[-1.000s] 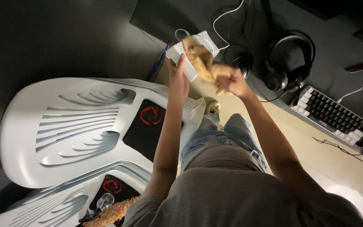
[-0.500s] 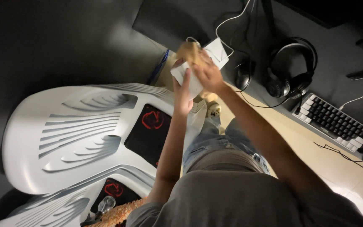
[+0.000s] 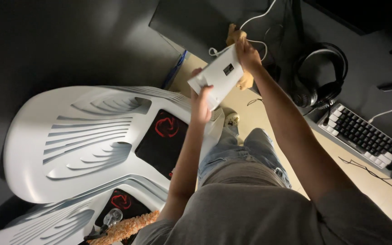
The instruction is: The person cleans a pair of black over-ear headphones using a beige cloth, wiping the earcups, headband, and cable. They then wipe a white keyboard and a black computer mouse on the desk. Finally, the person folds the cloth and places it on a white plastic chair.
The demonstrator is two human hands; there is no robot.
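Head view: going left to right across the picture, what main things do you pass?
White ribbed plastic chair → left hand holding white flat rectangular device → right hand with tan cloth → black over-ear headphones → black-and-white keyboard.

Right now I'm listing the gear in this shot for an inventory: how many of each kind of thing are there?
White plastic chairs: 2
White device in the left hand: 1
Tan cloth in the right hand: 1
Headphones: 1
Keyboards: 1
Total: 6
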